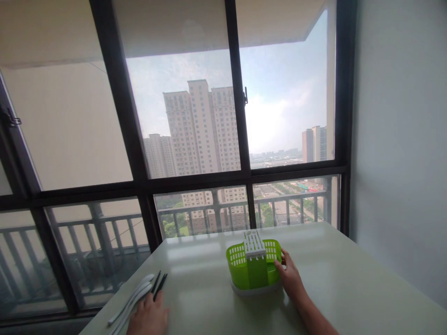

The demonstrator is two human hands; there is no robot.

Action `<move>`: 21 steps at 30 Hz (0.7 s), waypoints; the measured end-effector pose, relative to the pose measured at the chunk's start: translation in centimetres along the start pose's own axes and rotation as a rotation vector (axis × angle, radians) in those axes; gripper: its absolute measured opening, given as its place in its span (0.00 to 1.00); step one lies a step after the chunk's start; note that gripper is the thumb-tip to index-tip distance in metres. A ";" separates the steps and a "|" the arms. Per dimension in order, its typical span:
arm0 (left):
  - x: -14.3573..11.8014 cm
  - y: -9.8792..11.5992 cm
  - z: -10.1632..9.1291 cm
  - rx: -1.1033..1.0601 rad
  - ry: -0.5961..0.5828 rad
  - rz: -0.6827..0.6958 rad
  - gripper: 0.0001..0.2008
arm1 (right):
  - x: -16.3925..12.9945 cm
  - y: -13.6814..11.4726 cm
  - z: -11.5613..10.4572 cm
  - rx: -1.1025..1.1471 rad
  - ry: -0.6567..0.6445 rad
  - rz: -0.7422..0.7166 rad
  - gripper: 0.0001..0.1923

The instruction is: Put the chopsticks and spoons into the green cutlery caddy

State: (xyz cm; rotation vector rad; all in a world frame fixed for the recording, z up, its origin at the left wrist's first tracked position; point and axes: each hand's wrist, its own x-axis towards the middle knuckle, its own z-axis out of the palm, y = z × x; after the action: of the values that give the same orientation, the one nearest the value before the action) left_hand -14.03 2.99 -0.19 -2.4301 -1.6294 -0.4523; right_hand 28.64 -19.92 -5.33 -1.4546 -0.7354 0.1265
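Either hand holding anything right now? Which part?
The right hand grips the green cutlery caddy by its right side wall. The left hand rests on the white spoons and black chopsticks; whether it grips them cannot be told.

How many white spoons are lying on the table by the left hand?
2, as far as shows: white spoons lie side by side at the table's near-left edge, beside dark chopsticks, under the left hand's fingertips. The hand may hide more.
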 end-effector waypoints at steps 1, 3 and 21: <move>-0.2 1.1 0.1 -0.026 -0.022 0.080 0.23 | 0.0 0.0 0.0 -0.002 0.000 0.002 0.36; -0.5 4.0 0.2 -0.260 -0.049 0.213 0.27 | 0.0 -0.2 -0.1 -0.003 -0.006 0.003 0.36; -0.4 20.7 4.4 -1.495 -0.321 0.238 0.56 | -0.5 -2.1 -0.4 0.062 -0.103 0.014 0.32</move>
State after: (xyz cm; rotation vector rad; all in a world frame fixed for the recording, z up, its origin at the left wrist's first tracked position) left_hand 5.60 -3.86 -4.09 -3.7489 -1.1074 -1.8091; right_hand 27.73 -20.88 -3.57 -1.4021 -0.7983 0.2342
